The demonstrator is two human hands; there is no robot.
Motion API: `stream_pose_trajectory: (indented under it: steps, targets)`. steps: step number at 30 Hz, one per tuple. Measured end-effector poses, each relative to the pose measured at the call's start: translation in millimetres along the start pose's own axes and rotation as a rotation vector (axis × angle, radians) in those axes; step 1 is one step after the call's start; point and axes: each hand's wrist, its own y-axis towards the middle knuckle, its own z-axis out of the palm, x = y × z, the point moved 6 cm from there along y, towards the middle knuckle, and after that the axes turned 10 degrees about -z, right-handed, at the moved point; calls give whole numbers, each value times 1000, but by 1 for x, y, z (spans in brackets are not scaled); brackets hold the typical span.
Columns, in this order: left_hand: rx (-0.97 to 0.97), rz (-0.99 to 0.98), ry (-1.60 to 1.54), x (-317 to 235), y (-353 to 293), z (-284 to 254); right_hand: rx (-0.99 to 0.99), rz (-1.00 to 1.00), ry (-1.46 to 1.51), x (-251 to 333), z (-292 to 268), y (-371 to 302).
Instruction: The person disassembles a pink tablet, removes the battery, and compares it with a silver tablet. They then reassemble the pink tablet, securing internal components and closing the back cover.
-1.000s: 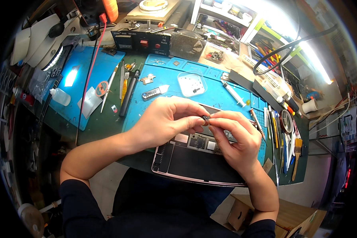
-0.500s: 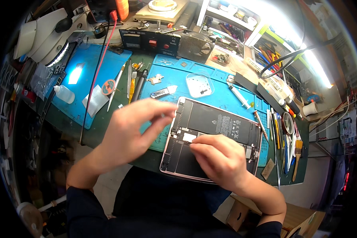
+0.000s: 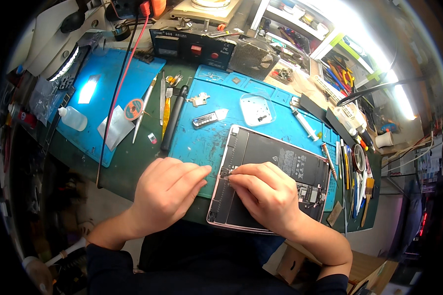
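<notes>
Left hand (image 3: 163, 196) lowered, right hand (image 3: 269, 194) partly blocking tablet (image 3: 268, 150), both grips unclear, syringe (image 3: 305, 125) beyond

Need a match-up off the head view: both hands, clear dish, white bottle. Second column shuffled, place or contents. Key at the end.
Column one
1. Left hand
2. Right hand
3. Clear dish
4. White bottle

Column two
A. On the left blue mat
B. Over the opened tablet, fingertips bunched near its left side
C. Has small dark pieces in it
D. Off the tablet's left edge, apart from it

Pairs: 1-D, 2-B, 3-C, 4-A
</notes>
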Motion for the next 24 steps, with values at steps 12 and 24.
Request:
stream_pose_trajectory:
  steps: [12, 24]
  targets:
    - [90, 104, 46, -6, 2, 9, -4, -18, -7, 0, 1, 2]
    - [121, 201, 101, -11, 0, 11, 63, 17, 14, -1, 1, 4]
